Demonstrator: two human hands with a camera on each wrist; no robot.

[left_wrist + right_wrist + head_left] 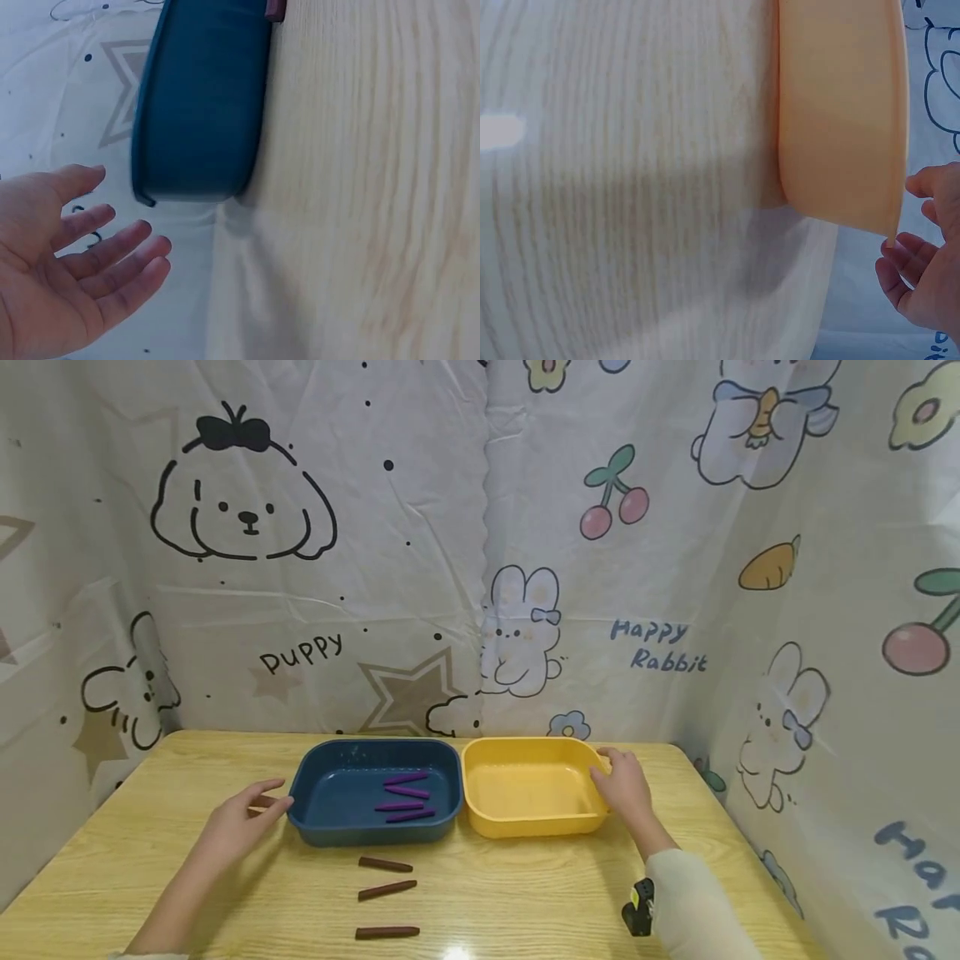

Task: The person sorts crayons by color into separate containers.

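A dark blue plastic bin (352,835) stands left of a yellow plastic bin (532,827), their sides nearly meeting. My left hand (236,827) is at the blue bin's left end, fingers loosely spread and holding nothing; the left wrist view shows its palm beside the bin's wall (202,105). My right hand (626,785) holds the yellow bin by its right rim, thumb over the inner side and fingers outside, as the right wrist view also shows at the bin's end (847,127). Several purple crayons (405,792) lie inside the blue bin.
Three brown crayons (387,933) lie on the wooden table (510,902) in front of the blue bin. A small black device (639,908) shows at the right sleeve. Behind the table hangs a printed cloth (420,568), with more cloth along both sides.
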